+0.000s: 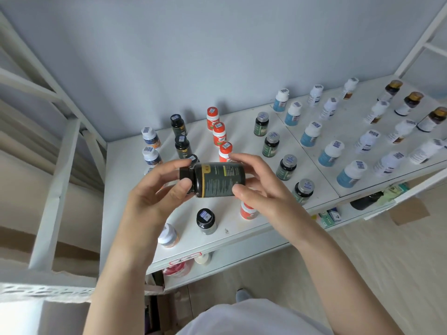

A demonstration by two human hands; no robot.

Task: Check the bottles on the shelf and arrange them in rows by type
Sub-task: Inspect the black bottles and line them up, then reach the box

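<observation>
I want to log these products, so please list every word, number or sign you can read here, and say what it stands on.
Nothing can be read with certainty.
Label of the held dark bottle: print too blurred.
Stickers on the bottle caps, such as the black cap: barcodes, too small.
Front of the shelf: a red-edged tag, marks blurred.

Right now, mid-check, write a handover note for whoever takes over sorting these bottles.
Left hand holds the black bottle at its cap end; right hand holds its base end. The bottle lies sideways above the shelf.
Done: orange-capped bottles, green bottles and blue-labelled bottles stand in rows.
Left: finish checking this bottle, then probably stand it with the black-capped bottles at the left.
</observation>
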